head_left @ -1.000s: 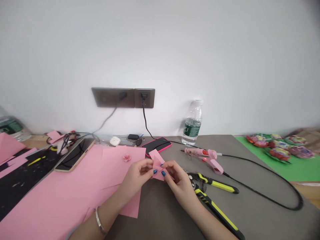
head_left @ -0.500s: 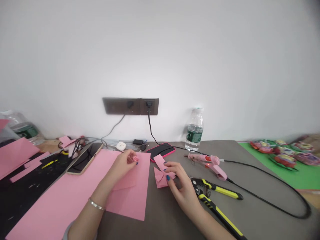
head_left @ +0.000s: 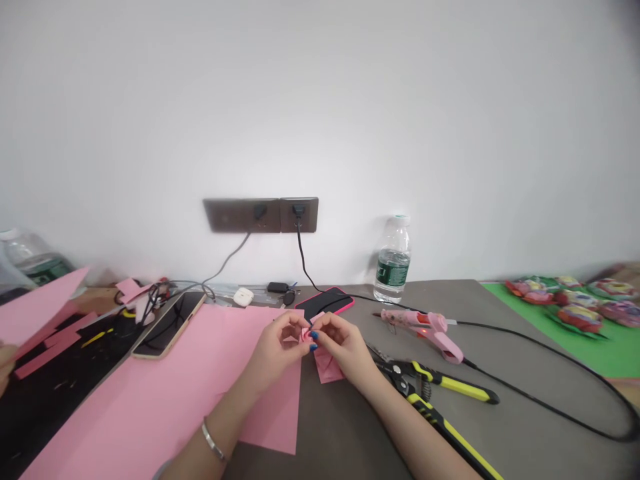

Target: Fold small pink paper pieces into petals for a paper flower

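Note:
A small rolled pink paper flower (head_left: pixel 305 336) is pinched in the fingertips of my left hand (head_left: pixel 280 343). From the other side, the thumb and fingers of my right hand (head_left: pixel 345 343) close on the same flower, so the two hands meet. Folded pink paper pieces (head_left: pixel 329 368) lie on the table just under my right hand, partly hidden by it. Beneath my left hand and forearm spreads a large pink paper sheet (head_left: pixel 150 393).
A pink glue gun (head_left: pixel 420 327) with a looping cable and yellow-black pliers (head_left: pixel 440 400) lie right. A bottle (head_left: pixel 393 263) stands by the wall. Phones (head_left: pixel 170 323) lie near the back. Colourful paper flowers (head_left: pixel 580 307) rest far right. Another person's hand (head_left: pixel 6 363) holds pink paper, far left.
My left hand has carried the flower rightward. My right hand has left the folded pieces and now grips the flower too. Another person's hand with a pink sheet has appeared at far left.

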### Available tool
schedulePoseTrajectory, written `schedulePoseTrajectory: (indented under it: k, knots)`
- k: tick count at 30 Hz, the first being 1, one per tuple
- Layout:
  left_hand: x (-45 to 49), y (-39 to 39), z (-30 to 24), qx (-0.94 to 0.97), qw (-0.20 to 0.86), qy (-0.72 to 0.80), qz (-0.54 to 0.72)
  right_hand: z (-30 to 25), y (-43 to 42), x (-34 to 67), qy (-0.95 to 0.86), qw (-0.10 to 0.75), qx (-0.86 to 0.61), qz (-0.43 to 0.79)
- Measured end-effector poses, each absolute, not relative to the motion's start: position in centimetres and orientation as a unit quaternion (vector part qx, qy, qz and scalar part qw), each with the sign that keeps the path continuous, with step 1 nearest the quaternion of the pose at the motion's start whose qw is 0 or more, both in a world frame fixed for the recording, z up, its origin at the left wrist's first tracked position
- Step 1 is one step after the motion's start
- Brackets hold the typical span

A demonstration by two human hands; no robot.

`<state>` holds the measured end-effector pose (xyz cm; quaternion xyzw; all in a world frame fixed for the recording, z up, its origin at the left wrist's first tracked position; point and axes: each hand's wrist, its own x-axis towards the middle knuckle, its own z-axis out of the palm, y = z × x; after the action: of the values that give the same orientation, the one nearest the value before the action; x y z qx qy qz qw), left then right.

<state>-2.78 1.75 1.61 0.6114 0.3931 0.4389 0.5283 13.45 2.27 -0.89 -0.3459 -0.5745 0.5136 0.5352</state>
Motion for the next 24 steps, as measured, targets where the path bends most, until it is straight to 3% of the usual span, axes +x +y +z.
schedulePoseTrajectory:
  k: [13,24]
  knots:
    - [-2.8,2.4,0.6,0.563,0.569,0.443,0.403,-1.3,1.7,13.8,-0.616,0.562,-0.319,0.451]
    - [-2.6,2.0,1.1,0.521,0.574,0.424,0.468,-2.4,2.3,13.8,-0.525,0.574,-0.303,0.55]
